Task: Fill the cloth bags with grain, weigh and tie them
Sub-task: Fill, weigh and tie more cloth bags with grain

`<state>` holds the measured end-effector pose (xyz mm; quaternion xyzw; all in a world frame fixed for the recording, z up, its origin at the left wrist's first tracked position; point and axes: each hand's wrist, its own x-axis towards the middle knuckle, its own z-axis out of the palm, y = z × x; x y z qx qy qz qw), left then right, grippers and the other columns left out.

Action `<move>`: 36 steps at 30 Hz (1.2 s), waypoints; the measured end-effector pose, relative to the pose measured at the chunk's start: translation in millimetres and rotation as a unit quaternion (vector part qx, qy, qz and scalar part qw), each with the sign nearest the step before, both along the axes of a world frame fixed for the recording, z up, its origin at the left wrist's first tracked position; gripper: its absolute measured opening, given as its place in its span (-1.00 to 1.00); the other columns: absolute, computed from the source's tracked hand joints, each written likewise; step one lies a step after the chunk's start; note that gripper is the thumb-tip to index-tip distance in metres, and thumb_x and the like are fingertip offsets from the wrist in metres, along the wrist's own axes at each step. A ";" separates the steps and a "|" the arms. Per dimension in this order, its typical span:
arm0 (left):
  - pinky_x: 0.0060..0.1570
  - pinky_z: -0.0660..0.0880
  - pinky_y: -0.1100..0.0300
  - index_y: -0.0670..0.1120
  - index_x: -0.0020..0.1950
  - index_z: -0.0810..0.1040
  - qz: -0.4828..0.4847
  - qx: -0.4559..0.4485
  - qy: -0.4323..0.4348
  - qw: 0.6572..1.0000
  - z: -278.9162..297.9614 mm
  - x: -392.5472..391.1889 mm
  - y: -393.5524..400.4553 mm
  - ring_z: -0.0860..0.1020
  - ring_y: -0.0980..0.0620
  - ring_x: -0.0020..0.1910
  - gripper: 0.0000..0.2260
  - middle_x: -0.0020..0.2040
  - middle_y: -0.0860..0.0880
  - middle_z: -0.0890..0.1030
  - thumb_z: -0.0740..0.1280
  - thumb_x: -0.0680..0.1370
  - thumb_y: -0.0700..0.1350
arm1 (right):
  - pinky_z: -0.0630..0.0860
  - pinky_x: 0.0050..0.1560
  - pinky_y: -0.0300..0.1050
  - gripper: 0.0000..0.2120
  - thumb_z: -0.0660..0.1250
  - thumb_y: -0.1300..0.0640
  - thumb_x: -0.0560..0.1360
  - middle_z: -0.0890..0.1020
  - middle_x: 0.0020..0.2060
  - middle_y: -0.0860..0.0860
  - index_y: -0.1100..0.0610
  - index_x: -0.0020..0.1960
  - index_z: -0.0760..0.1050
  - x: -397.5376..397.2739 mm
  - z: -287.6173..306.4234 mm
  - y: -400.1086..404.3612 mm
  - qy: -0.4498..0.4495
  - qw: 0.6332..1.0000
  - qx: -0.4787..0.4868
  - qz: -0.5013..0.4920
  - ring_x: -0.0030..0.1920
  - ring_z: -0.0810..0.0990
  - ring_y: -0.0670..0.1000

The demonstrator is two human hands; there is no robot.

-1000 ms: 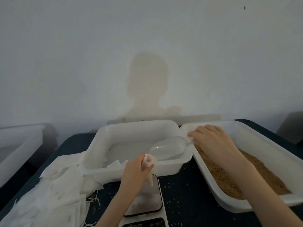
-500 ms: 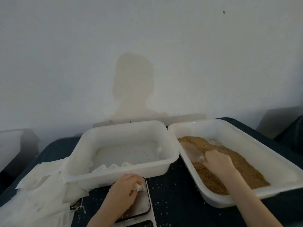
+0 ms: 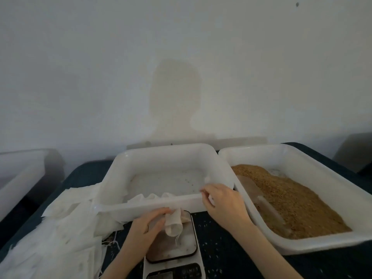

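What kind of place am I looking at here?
Probably a small packing bench set against a bare wall, not a kitchen. A tray of grain, a scale with a cloth bag on it, and a pile of empty bags suggest hand-filling work.

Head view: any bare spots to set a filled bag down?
Best: the floor of the middle tray, bare apart from empty bags at its near edge. A dark table strip lies between the scale and the grain tray, strewn with grains and crossed by the right forearm. Crowded: the cloth bag pile at left.
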<state>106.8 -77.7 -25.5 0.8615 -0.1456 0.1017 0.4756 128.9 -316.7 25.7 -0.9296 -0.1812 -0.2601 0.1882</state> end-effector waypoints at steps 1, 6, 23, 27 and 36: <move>0.04 0.44 0.40 0.10 0.03 0.64 0.034 -0.021 -0.008 0.999 -1.6 -1.2 5.2 0.55 0.27 0.01 -0.79 -0.02 0.24 0.64 0.27 0.57 -0.17 | 0.34 -0.36 -0.42 -0.93 0.34 0.10 0.52 0.62 -0.28 -0.13 0.03 -0.11 0.59 -0.4 -11.4 6.4 -0.012 1.000 0.018 0.002 -0.35 0.54 -0.17; -0.16 0.48 0.31 0.00 -0.21 0.60 0.231 -0.135 -0.014 0.964 -27.5 -4.5 26.7 0.58 0.21 -0.22 -0.73 -0.23 0.09 0.66 0.21 0.60 -0.23 | 0.32 -0.56 -0.26 -0.81 0.35 0.17 0.47 0.47 -0.52 -0.07 0.12 -0.32 0.48 1.7 -63.7 12.6 -0.040 0.993 0.106 -0.034 -0.57 0.41 -0.09; -0.22 0.43 0.24 0.02 -0.22 0.56 0.303 -0.127 0.042 0.944 -47.0 -3.1 35.5 0.56 0.07 -0.28 -0.76 -0.34 0.01 0.60 0.21 0.60 -0.16 | 0.44 -0.42 -0.11 -0.86 0.30 0.14 0.52 0.50 -0.48 -0.08 0.02 -0.22 0.51 11.9 -93.9 8.1 0.113 0.979 0.166 -0.038 -0.45 0.48 -0.10; -0.20 0.46 0.21 0.02 -0.20 0.57 0.300 -0.122 0.047 0.945 -48.1 -2.6 35.1 0.56 0.05 -0.27 -0.77 -0.33 0.00 0.60 0.21 0.59 -0.16 | 0.36 -0.46 -0.26 -0.84 0.31 0.17 0.52 0.48 -0.50 -0.11 0.00 -0.22 0.51 10.1 -93.8 7.6 0.118 0.975 0.186 -0.042 -0.44 0.48 -0.12; -0.29 0.35 0.37 0.01 -0.22 0.57 0.298 -0.103 0.053 0.948 -46.4 -2.4 35.2 0.54 0.15 -0.31 -0.77 -0.35 0.00 0.60 0.21 0.58 -0.17 | 0.53 -0.23 -0.34 -0.64 0.36 0.20 0.43 0.59 -0.12 -0.25 -0.11 0.17 0.55 -7.0 -50.1 37.8 0.110 0.969 0.151 0.161 -0.29 0.55 -0.10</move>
